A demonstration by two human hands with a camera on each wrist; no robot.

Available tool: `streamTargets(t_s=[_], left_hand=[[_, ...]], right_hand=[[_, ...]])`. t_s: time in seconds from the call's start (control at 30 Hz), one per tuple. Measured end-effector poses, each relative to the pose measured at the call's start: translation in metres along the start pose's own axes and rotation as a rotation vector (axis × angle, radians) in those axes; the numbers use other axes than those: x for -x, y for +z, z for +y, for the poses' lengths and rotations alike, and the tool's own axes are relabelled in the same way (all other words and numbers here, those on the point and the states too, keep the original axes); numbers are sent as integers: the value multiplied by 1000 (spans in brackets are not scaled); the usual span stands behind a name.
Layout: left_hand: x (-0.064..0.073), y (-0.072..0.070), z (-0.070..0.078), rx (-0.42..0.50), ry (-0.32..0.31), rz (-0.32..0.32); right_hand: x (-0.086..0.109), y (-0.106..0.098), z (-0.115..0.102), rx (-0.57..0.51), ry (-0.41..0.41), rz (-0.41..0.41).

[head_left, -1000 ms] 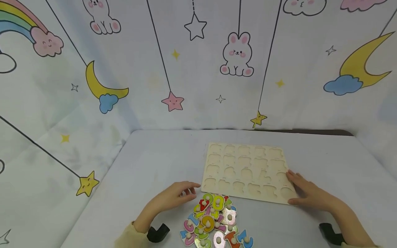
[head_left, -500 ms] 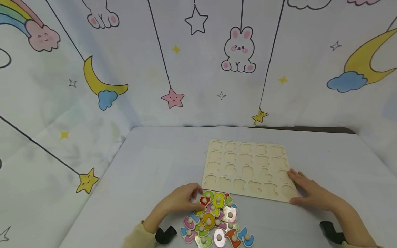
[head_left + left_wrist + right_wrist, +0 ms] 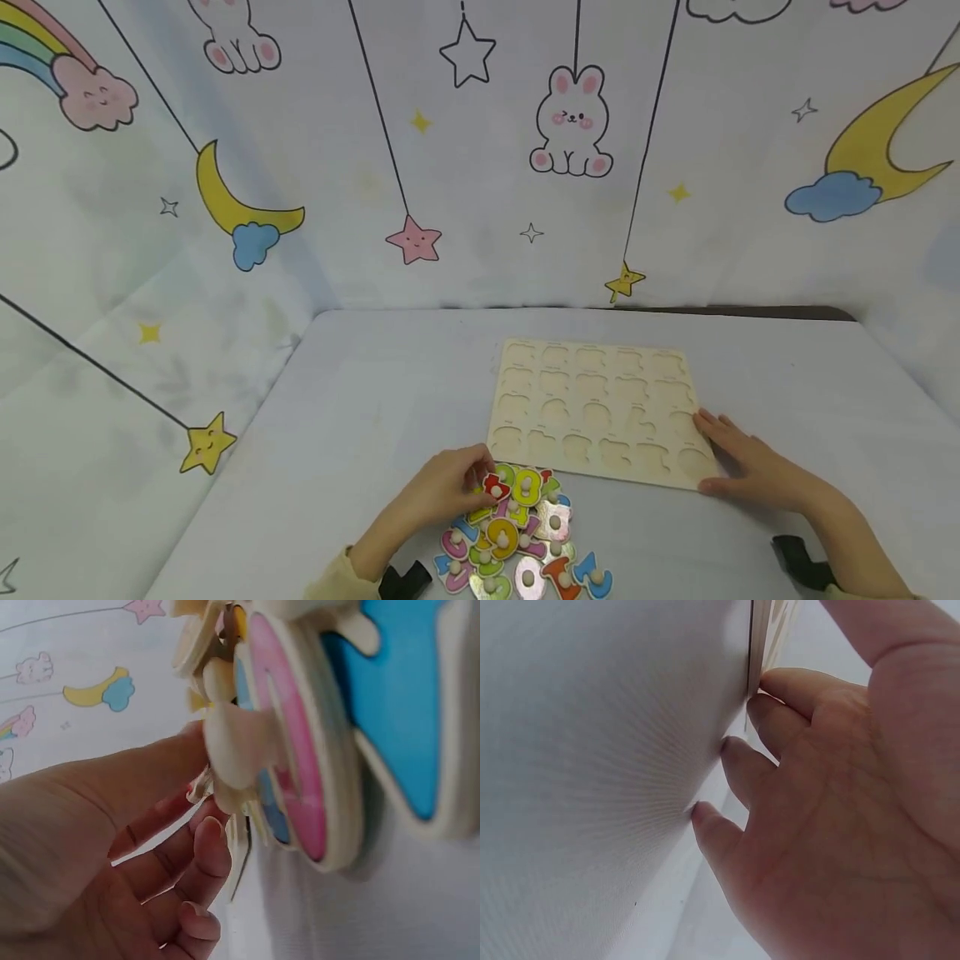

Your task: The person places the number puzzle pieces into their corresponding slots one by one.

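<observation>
My left hand (image 3: pixel 450 483) is at the upper left of a pile of colourful knobbed puzzle pieces (image 3: pixel 502 537), shaped like numbers and letters. Its thumb and fingers pinch a red puzzle piece (image 3: pixel 496 487), partly hidden by the fingertips. In the left wrist view, a pink piece (image 3: pixel 289 735) and a blue piece (image 3: pixel 401 705) stand close to the hand (image 3: pixel 112 825). Over at the pale wooden puzzle board (image 3: pixel 592 408), my right hand (image 3: pixel 757 471) rests against the right edge with spread, fairly straight fingers. The right wrist view shows its fingertips (image 3: pixel 776 681) touching that edge.
White cloth covers the table (image 3: pixel 375 392). The board, with rows of shaped recesses, lies just beyond the pile. Black wrist-worn parts (image 3: pixel 802 560) sit by both wrists. A printed fabric backdrop (image 3: pixel 480 167) rises behind the table and at its sides.
My left hand has moved right from beside the board's corner to the pile, and its thumb and fingers have closed on the red piece. The right hand stays at the board's edge.
</observation>
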State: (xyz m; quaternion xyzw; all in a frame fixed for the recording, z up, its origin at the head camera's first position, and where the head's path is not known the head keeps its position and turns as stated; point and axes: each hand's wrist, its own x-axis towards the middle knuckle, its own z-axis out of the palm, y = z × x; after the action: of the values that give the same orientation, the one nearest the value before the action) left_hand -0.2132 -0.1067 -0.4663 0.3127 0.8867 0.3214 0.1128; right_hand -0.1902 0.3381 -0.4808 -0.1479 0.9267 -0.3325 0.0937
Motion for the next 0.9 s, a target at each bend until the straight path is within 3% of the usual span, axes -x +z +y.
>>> streamTargets(t_s=[0.13, 0.3, 0.57, 0.73, 0.9], left_hand=[[0, -6, 5, 3, 52, 32], [-10, -13, 6, 138, 101, 48], [-53, -7, -12, 363, 32, 94], [-72, 2, -19, 368, -19, 94], [-82, 6, -20, 344, -3, 100]], right_hand=[[-1, -1, -1, 16, -6, 0], [-1, -1, -2, 22, -21, 5], [-1, 2, -4, 2, -11, 2], [-2, 3, -4, 13, -4, -2], [-1, 0, -4, 35, 7, 5]])
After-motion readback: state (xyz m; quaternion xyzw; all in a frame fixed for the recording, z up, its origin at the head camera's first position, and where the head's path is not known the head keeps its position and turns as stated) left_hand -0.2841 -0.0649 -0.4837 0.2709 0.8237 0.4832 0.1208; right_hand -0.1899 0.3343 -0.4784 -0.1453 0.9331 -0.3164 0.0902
